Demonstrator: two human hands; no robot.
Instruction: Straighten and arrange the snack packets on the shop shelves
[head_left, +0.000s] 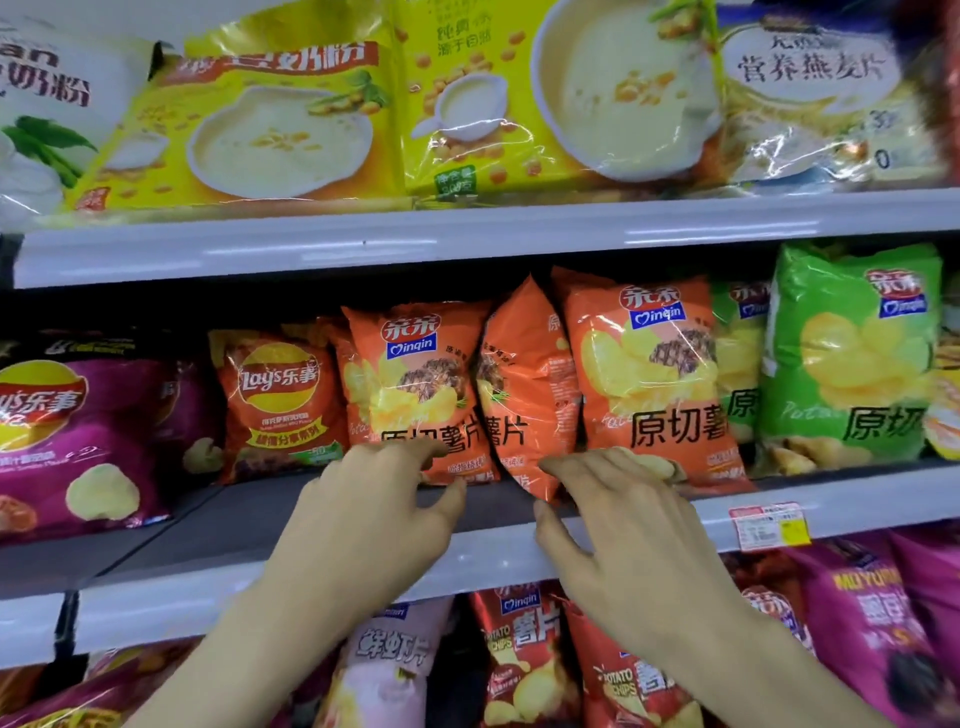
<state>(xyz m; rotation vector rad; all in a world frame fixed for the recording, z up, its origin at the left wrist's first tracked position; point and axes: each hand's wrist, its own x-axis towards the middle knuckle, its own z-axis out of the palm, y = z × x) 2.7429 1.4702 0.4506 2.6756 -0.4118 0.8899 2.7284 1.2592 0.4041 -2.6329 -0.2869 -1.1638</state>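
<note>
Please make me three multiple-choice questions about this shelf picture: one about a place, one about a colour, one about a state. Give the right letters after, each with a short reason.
1. Where is the price label? A. on the top shelf. B. on the middle shelf's edge. C. on a purple packet.
2. What colour are the packets right of the orange ones? A. blue. B. white. C. green.
3. How does the orange packet between the left hand and the right hand stand? A. flat on its back. B. turned sideways. C. upside down.
Answers: 1 B, it hangs on that rail, right of the hands. 2 C, green packets fill the row's right end. 3 B, only a narrow part of its front shows.
</note>
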